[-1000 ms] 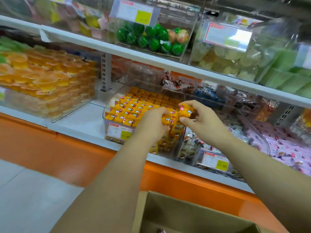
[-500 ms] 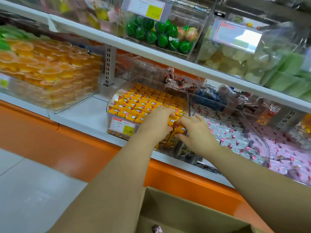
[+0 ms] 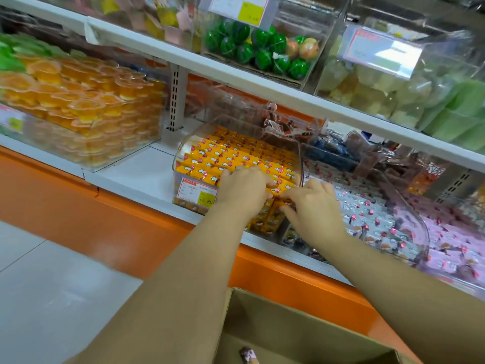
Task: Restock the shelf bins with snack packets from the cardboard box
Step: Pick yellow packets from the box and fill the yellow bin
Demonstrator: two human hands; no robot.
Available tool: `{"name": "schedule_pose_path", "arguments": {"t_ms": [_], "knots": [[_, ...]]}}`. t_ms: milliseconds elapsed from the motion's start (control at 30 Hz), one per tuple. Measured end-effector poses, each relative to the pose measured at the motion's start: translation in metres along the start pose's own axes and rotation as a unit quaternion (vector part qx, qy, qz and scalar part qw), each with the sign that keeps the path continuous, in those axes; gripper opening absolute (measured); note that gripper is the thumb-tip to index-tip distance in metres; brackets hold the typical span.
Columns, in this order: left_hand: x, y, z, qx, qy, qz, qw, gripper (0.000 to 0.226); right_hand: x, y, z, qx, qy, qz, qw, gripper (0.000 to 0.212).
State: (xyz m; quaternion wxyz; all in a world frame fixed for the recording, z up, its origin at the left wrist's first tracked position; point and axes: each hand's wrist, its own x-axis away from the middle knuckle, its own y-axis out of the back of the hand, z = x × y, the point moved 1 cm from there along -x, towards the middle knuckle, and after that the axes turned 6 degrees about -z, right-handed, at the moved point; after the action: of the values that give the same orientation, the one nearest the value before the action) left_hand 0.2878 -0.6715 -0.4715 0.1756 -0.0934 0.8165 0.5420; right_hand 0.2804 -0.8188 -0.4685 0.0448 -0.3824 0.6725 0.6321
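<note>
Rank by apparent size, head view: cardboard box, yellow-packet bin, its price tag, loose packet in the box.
1. cardboard box (nearest, cropped; lead over bin unsure)
2. yellow-packet bin
3. price tag
4. loose packet

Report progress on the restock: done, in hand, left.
Done: the clear bin looks nearly full, with yellow packets lined up in rows. In hand: the left hand and right hand grip yellow packets at the bin's front right corner. Left: the cardboard box shows a mostly bare inside with one small packet visible; the rest is out of view.
</note>
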Motion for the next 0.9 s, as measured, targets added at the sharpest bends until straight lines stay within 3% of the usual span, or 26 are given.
{"name": "schedule_pose_path", "arguments": {"t_ms": [167,400,600,733,833,900], "knots": [[0.000,-0.010,0.001,-0.036,0.022,0.015,0.999,0.030,-0.015,-0.009,0.006,0.035,-0.023,0.112,0.993,0.023],[0.002,-0.013,0.002,-0.083,-0.019,0.019,0.996,0.034,-0.015,0.001,0.006,0.014,-0.014,0.228,0.974,0.034],[0.011,-0.019,0.009,-0.094,-0.036,0.045,0.994,0.040,-0.008,0.003,0.004,-0.001,0.001,0.265,0.964,0.041],[0.022,-0.023,0.012,-0.094,-0.062,0.008,0.994,0.039,0.010,0.006,0.002,-0.062,-0.007,0.242,0.968,0.046],[0.034,-0.018,0.008,-0.037,-0.088,-0.070,0.993,0.038,0.041,0.014,0.000,-0.137,-0.030,0.094,0.986,0.045],[0.045,-0.017,-0.001,0.007,-0.129,-0.132,0.983,0.032,0.070,0.014,-0.003,-0.199,-0.053,0.046,0.977,0.035]]}}
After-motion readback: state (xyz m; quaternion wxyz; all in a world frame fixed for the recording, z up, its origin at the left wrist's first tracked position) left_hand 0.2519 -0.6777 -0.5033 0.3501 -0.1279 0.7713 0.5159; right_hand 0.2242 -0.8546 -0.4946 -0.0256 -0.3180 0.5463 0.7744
